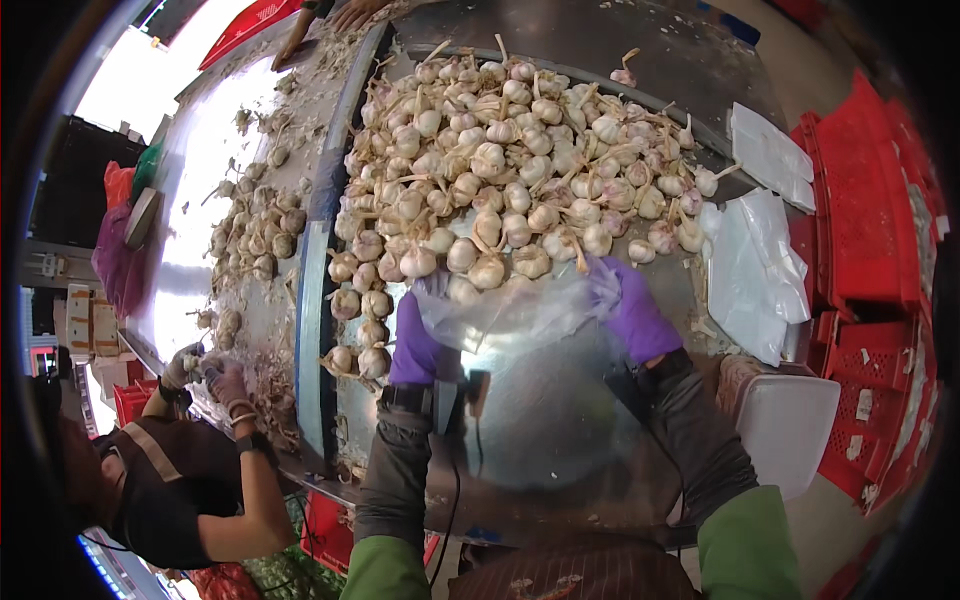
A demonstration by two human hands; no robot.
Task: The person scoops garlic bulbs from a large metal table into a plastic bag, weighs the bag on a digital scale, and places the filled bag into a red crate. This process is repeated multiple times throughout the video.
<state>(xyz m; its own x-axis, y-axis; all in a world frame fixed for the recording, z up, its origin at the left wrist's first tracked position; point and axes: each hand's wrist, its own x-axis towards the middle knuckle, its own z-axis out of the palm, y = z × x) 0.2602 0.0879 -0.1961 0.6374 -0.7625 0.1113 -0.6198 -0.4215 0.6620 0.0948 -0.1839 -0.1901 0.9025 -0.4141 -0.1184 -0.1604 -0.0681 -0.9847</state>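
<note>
Between my two purple-gloved hands a clear plastic bag (510, 311) is stretched sideways over the metal table (555, 420). My left hand (416, 341) grips its left end, and my right hand (634, 311) grips its right end, with some fingers hidden by the film. Just beyond the bag lies a large heap of garlic bulbs (487, 161), many with dry stalks. Several bulbs reach down the left side, beside my left hand. To the right of the heap rests a stack of clear plastic bags (754, 274).
A raised metal divider (319, 277) separates off a table with more garlic (255, 225), where a co-worker (187, 465) handles a bulb. Another person's hands (352, 13) show at the top. Red plastic crates (862, 225) and a whitish plastic tub (787, 424) stand at right.
</note>
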